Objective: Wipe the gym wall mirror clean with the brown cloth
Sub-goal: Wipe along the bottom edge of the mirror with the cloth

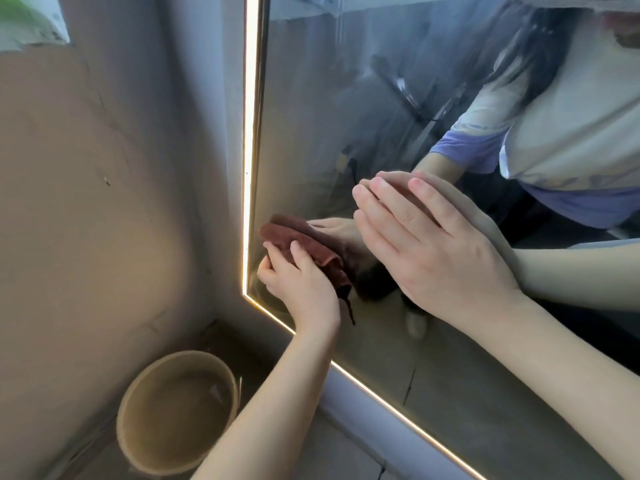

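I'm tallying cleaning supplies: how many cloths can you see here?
1: the brown cloth, held by the left hand against the mirror near its lower left corner. The glass doubles it as a reflection. Others may lie out of view.

The left forearm (pixel 263 393) and right forearm (pixel 554 358) are seen bare up to the frame edge. Short, rounded nails are shown on the left hand (pixel 301 289) and the right hand (pixel 433 251). In reflection, a loose white top (pixel 571 126) is worn, with a sleeve (pixel 464 150) turning lilac near the elbow and a lilac band (pixel 581 206) at the hem. Long dark hair (pixel 540 64) is seen over the shoulder.
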### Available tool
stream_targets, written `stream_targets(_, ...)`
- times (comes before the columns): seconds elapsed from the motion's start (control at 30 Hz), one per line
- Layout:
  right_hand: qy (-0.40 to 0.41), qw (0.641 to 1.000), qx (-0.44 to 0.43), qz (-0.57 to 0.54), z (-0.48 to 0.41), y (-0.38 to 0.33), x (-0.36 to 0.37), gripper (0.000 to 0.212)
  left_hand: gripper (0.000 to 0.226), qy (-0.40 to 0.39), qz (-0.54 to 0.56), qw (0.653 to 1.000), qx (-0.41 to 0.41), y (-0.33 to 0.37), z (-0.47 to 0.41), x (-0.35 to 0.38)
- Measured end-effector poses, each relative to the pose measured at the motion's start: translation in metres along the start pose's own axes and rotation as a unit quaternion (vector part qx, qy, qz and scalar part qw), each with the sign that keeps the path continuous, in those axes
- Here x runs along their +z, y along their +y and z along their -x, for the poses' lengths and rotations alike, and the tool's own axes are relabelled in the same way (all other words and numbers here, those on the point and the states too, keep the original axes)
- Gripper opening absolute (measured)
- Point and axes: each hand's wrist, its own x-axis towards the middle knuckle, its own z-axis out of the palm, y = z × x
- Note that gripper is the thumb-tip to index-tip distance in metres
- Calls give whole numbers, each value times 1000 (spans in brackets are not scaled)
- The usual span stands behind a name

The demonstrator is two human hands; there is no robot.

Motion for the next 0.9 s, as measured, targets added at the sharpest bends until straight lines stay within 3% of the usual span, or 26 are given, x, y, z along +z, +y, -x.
stream_targets(0.07,-5,1000,-1,9,1,0,0,42,57,-38,5,992,117,2,26,-2)
stream_targets(0.13,-6,1000,-1,11,0,0,0,42,57,-43,7,986,161,1,31,0)
stream_targets(0.27,-2,1000,0,-3,0,0,0,41,52,18,-29,999,-23,7,-19,3)
stream_targets(0.3,-2,1000,-2,-2,0,-1,0,41,53,18,-37,999,-34,7,-23,0)
stream_targets(0.33,-3,1000,0,1,0,-1,0,41,53,9,-34,999,-11,7,-18,-3)
stream_targets(0.47,-7,1000,6,13,0,0,1,43,61,-41,-34,967,247,10,29,0)
stream_targets(0.57,-12,1000,1,12,0,0,0,43,60,-19,-19,977,211,15,21,7)
stream_targets(0.67,-5,1000,0,15,-1,-1,1,42,52,19,-23,998,61,16,-6,3)
stream_targets(0.73,-7,1000,4,13,0,-1,1,42,51,22,-32,999,8,17,-10,0)
stream_targets(0.9,-22,1000,2,16,1,-1,1,44,55,-41,-37,981,184,14,31,-4)
